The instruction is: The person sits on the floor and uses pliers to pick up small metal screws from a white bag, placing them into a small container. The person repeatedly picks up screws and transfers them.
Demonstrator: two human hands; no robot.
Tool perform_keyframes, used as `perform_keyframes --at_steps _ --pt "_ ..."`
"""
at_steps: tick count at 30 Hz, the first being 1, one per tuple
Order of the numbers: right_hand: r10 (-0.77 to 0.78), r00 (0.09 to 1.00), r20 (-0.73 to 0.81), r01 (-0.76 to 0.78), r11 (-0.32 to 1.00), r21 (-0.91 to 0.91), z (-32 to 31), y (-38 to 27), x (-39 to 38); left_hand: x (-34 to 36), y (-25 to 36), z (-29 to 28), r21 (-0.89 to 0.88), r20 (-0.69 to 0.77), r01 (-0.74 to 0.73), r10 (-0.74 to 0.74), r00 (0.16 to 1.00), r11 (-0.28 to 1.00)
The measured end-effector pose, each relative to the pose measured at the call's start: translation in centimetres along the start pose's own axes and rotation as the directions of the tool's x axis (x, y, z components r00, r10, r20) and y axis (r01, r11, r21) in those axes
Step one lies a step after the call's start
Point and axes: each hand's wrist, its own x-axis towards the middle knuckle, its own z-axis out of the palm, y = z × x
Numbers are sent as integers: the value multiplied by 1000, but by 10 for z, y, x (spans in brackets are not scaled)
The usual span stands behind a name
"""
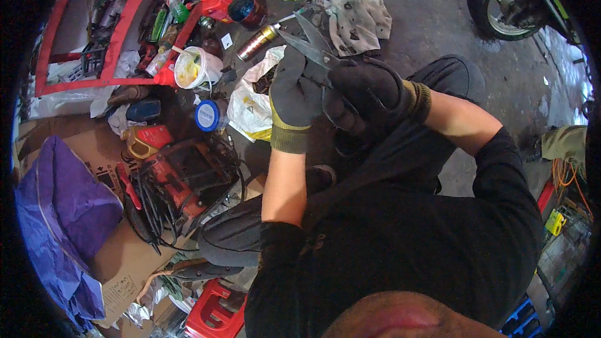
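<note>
A pair of metal shears point(315, 39) points up and to the left in front of me, its two pointed blades spread apart. My right hand point(368, 91), in a dark work glove with a yellowish cuff, is closed around its pivot end, hiding the handles. My left hand point(293, 91), gloved alike, is curled against the lower blade; its fingertips are partly hidden. Just beyond the blades lie a spray can point(258, 42) and a crumpled, stained grey rag point(360, 20). Beside my left wrist is a white and yellow plastic bag point(247, 103) with dark contents.
Left of my hands stand a white bucket point(199, 69) and a blue-lidded tub point(208, 116). A red-framed rack point(119, 31) holds bottles and cans. Nearer lie a red machine with cables point(178, 181) and a purple cloth point(75, 206). A wheel point(508, 6) stands far right.
</note>
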Motion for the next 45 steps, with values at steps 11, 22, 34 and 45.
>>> perform_keyframes --at_steps 11,22,34,45 --pt "169 979 114 -186 970 158 -3 9 2 9 5 -8 -264 -17 53 -59 998 963" --pt "299 909 292 -382 876 294 -5 12 -1 6 18 -47 730 108 -176 142 984 660" --pt "280 818 502 -438 870 228 -19 17 -7 0 19 -14 -25 -56 67 -68 996 997" --pt "541 802 253 -560 532 635 -8 -16 15 4 13 -11 -35 -91 30 -33 995 999"
